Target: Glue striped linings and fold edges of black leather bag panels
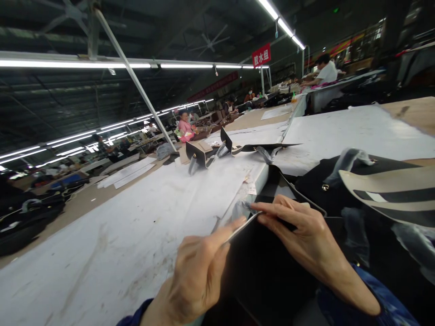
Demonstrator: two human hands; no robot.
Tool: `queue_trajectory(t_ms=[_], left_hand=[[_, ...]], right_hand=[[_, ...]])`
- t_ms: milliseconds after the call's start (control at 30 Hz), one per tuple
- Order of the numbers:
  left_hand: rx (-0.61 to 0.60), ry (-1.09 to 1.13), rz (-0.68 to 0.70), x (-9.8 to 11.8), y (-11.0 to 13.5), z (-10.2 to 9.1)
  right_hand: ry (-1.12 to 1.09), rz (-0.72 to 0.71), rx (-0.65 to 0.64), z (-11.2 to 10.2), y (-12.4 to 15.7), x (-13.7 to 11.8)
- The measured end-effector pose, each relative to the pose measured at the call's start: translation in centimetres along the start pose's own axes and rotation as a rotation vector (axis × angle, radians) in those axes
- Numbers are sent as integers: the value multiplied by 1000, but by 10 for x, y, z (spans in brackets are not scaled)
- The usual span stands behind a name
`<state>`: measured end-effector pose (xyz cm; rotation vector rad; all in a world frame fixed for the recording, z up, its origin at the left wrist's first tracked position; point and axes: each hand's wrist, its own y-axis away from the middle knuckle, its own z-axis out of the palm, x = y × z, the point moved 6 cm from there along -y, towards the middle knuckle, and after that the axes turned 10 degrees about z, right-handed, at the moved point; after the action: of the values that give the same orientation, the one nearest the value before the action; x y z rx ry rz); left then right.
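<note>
Between my two hands is a black panel (253, 258) with a pale edge, perhaps a bag piece; its lower part falls into dark shadow. My left hand (200, 267) pinches that edge, index finger along the top and thumb beneath. Further along the same edge, my right hand (299, 226) pinches it between thumb and fingers. A plastic-wrapped strip (240, 209) shows just beyond the fingertips, partly hidden by them. To the right lie more black panels (316, 174) with plastic-wrapped handles (350, 163) and gold-coloured metal fittings.
A long white-covered table (136, 222) runs along the left, stained in places. Black pieces (197, 155) with wrapped handles stand on it ahead. A second white surface (340, 131) extends at right. A slanted metal pole (136, 81) rises at left. Several people sit working farther back.
</note>
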<state>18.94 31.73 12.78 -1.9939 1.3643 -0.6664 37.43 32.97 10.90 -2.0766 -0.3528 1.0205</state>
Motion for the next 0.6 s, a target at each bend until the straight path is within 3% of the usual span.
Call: queue_trajectory(t_ms=[167,267,400,500,600], left_hand=[[-29,5,-100,-5,-10,-4],[-174,-80,-155,-10,-16,-2],[-417,-399,-132,-10,-11,11],[-655,-479,-290,-19,0,24],[-701,-382,-448,-28,1,23]], right_hand=[[109,-65,-6,9,-1,2],[199,-118,23,18,2,-5],[240,-212,-9,28,11,-25],[244,-241,-31,29,15,-34],[281,-286,-6,26,15,-37]])
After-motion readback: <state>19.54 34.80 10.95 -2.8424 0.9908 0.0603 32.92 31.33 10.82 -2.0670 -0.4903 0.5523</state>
